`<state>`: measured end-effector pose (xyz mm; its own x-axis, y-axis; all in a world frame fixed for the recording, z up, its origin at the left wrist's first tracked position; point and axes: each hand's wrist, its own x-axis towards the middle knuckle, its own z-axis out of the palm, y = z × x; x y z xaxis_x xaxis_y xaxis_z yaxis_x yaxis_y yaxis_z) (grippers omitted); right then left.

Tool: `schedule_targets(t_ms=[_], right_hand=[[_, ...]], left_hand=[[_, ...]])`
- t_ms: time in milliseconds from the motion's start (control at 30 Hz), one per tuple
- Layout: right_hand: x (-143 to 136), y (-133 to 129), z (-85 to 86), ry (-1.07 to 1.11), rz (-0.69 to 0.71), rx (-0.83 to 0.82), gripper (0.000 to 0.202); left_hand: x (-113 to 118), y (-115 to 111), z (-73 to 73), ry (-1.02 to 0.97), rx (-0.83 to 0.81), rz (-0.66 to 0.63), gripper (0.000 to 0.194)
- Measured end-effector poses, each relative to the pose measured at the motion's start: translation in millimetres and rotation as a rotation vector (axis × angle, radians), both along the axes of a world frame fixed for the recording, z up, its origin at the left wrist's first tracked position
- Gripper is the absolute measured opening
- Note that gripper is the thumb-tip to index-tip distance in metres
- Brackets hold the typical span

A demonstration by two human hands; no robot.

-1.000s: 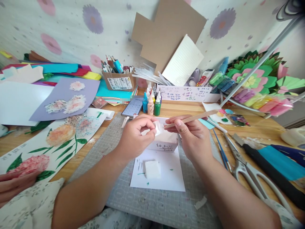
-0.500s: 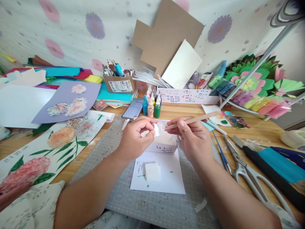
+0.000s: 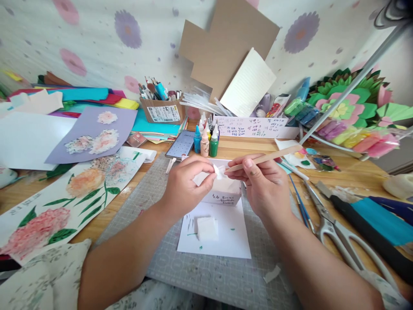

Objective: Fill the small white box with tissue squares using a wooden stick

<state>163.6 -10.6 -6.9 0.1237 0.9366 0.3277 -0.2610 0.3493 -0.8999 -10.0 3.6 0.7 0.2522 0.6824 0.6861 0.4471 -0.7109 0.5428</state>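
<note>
A wooden table (image 3: 251, 144) carries a grey cutting mat (image 3: 135, 219) in the middle. Behind the mat, small bottles (image 3: 204, 144) stand close together, just beside a phone (image 3: 180, 144). A flower painting (image 3: 84, 183) lies to the left; metal scissors (image 3: 328, 224) lie to the right, near a tool with a black handle (image 3: 361, 226).

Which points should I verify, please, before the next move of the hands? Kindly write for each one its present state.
1. White crumpled piece gripped at the fingertips of the left hand: ok.
2. Wooden stick held in the right hand: ok.
3. Stick tip touching the white crumpled piece: cannot tell; they meet in the view, but contact is unclear.
4. Stack of white squares lying on the white sheet: ok.
5. Small bottles standing upright: ok for those in sight.
6. Scissors clear of the right sleeve: cannot tell; they overlap in the view.
</note>
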Motion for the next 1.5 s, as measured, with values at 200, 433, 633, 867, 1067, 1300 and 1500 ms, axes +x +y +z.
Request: schedule_targets(t_ms=[200, 433, 633, 867, 1067, 1300, 1500], right_hand=[[-2, -4, -4.2, -0.022, 0.016, 0.061, 0.013], [-7, -5, -7.1, -0.020, 0.037, 0.100, 0.011], [-7, -1, -9.0, 0.070, 0.060, 0.034, 0.013], [-8, 0, -5.8, 0.164, 0.033, 0.012, 0.011], [-5, 4, -3.5, 0.241, 0.020, -0.003, 0.011], [5, 13, 0.0, 0.261, -0.042, -0.023, 0.010], [11, 18, -2.9, 0.166, -0.139, -0.037, 0.016]], left_hand=[[3, -1, 0.5, -0.104, -0.216, -0.079, 0.013], [7, -3, 2.5, -0.254, -0.512, -0.166, 0.019], [2, 0, -3.4, -0.339, -0.618, -0.127, 0.020], [3, 3, -7.1, -0.518, -0.645, -0.143, 0.018], [4, 3, -3.5, -0.612, -0.675, -0.179, 0.019], [3, 1, 2.3, -0.620, -0.703, -0.156, 0.010], [1, 1, 4.5, -0.665, -0.740, -0.114, 0.008]])
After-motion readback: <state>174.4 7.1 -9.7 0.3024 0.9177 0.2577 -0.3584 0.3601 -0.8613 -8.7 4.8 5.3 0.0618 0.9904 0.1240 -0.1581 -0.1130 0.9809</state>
